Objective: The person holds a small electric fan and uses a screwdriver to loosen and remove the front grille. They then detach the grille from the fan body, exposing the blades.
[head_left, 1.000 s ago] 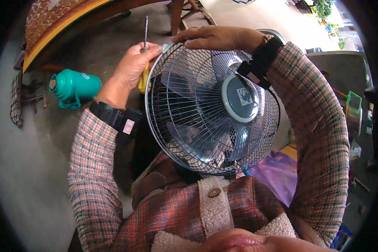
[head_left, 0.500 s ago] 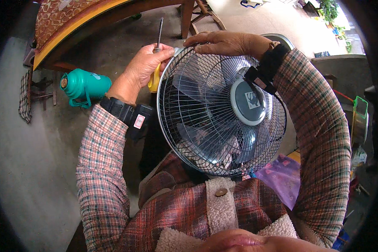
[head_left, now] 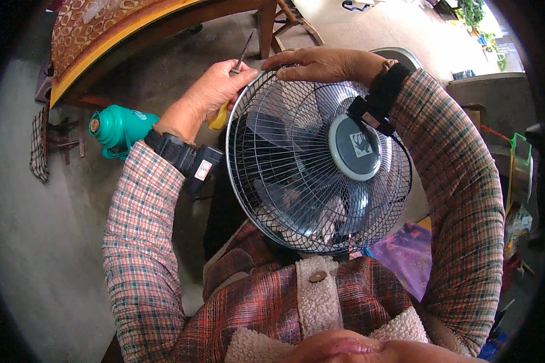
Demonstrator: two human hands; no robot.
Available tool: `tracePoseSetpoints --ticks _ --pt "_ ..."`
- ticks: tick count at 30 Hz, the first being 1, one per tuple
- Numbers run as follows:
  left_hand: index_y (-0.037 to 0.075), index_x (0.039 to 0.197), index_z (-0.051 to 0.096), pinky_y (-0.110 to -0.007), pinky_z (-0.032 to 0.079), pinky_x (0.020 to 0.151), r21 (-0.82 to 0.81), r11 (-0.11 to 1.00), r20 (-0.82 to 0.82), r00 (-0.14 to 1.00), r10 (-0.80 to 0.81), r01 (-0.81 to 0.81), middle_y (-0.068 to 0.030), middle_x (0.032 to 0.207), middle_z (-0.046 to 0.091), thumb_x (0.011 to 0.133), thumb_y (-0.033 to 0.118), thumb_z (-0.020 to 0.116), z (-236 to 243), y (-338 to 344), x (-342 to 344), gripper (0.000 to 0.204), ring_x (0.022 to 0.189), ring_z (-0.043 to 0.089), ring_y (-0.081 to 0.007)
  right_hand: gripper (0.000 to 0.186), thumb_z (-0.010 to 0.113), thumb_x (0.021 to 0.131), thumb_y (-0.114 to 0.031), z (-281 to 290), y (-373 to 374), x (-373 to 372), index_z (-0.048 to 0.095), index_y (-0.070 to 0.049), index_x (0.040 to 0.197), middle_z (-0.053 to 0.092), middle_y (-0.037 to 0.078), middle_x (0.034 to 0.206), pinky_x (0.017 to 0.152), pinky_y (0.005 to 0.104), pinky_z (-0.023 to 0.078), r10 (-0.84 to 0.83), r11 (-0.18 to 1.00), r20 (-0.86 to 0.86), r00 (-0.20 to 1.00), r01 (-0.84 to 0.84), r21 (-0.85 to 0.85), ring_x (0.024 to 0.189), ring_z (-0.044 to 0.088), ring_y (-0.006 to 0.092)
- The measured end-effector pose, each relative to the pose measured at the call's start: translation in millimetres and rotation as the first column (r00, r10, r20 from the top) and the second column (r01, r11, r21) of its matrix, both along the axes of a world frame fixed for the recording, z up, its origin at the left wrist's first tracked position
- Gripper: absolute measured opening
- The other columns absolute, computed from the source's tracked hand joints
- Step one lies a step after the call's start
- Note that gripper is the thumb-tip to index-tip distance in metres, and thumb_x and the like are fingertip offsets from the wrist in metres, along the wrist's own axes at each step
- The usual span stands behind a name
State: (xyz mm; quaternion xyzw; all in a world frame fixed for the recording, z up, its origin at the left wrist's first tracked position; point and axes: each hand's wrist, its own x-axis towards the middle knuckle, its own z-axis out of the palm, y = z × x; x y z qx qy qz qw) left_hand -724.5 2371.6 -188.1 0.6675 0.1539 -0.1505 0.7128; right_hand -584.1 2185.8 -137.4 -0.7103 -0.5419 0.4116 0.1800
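Screwdriver in left hand, right hand laid on fan guard

The left hand (head_left: 209, 94) is closed around a yellow-handled screwdriver (head_left: 218, 118), its shank slanting up past the knuckles; the thumb reaches the fan guard's upper-left rim. The right hand (head_left: 327, 63) lies across the top of that rim, fingers extended, not clenched. Between the arms, the electric fan (head_left: 318, 160) shows its wire front, round grey hub cover and dark translucent blades. It is in front of the checked coat (head_left: 236, 302), clear of the table's near edge; its support is hidden.

Beyond the left hand, the table (head_left: 133, 25) has a yellow edge and a patterned brown cover (head_left: 97, 27). Near the table's left corner, a teal vacuum flask (head_left: 126, 130) is on the floor (head_left: 48, 242), stoppered end leftward. A purple cloth (head_left: 406, 254) shows just beside the fan's lower-right rim. Black straps (head_left: 173, 152) circle both wrists.
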Motion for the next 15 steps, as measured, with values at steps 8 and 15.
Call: tracePoseSetpoints --ticks 8,15 --pt "0.001 0.093 0.061 -0.025 0.046 0.069 0.288 0.957 0.148 0.987 -0.064 0.019 -0.0032 0.082 0.062 0.085 0.023 0.063 5.8 -9.7 -0.8 0.023 0.074 0.055 -0.0094 0.045 0.044 0.095 -0.042 -1.3 -1.3 0.3 0.05 -0.012 0.128 0.054 0.015 0.126 0.105 0.0393 0.032 -0.002 0.997 0.04 0.999 -0.001 0.079 0.121 0.047 0.0293" --pt "0.0 0.091 0.061 -0.024 0.045 0.066 0.229 0.973 0.162 0.987 -0.02 -0.018 -0.003 0.08 0.062 0.084 0.021 0.064 6.8 -10.8 -1.4 0.022 0.071 0.054 -0.0091 0.052 0.041 0.094 -0.049 1.0 -2.0 7.1 0.047 -0.016 0.133 0.043 0.017 0.137 0.11 0.0506 0.022 -0.016 1.0 0.027 1.0 0.015 0.026 0.13 0.037 0.0334"
